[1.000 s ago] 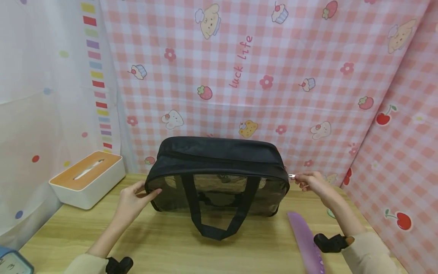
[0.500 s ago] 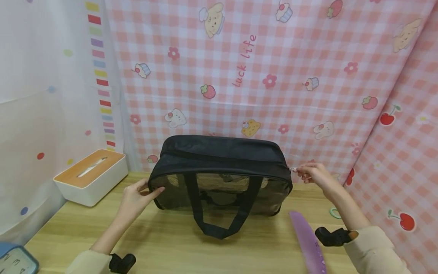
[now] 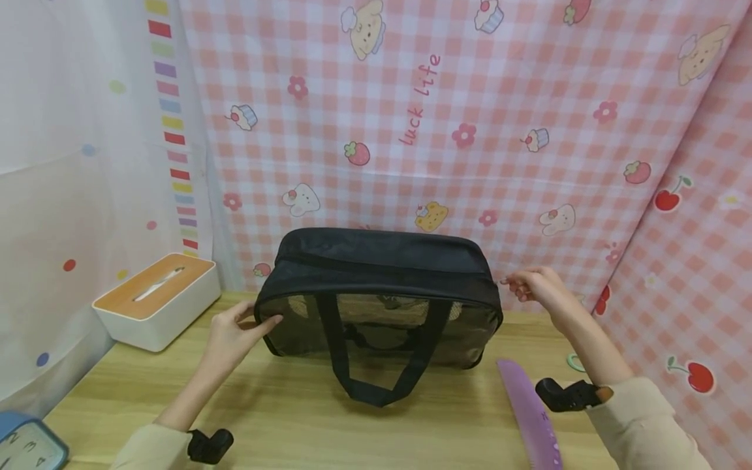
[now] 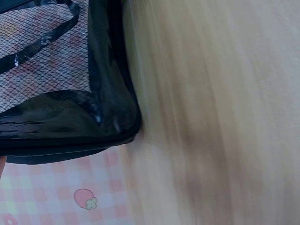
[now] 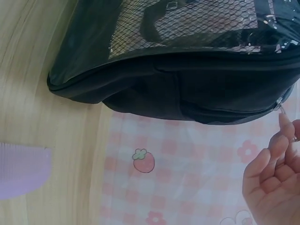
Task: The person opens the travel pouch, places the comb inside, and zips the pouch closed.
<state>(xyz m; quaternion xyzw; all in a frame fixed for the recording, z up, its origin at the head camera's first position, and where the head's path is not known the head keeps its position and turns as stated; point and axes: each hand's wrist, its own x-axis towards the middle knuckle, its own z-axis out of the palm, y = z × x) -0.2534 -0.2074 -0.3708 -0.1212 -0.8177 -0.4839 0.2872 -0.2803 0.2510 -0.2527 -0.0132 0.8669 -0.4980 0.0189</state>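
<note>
A black bag [image 3: 382, 261] with a see-through front panel stands upright on the wooden table, its strap handle [image 3: 376, 395] hanging down in front. My left hand [image 3: 232, 336] holds the bag's left end, thumb on the front and the other fingers behind, partly hidden. At the right end, my right hand [image 3: 537, 287] pinches a small metal zipper pull [image 5: 281, 107] with thumb and fingertips, seen close in the right wrist view. In the left wrist view the bag's lower corner [image 4: 117, 117] shows, with only a sliver of a finger at the edge.
A purple comb [image 3: 531, 414] lies on the table right of the bag. At the left stands a white tissue box [image 3: 161, 326] with a wood-look lid. A blue-framed clock [image 3: 29, 444] is at the lower left; a pale green ring [image 3: 574, 362] lies near my right forearm.
My right hand has moved up along the bag's right end with the zipper pull. The left hand keeps its hold, and the bag stays in place. The head view has shifted slightly.
</note>
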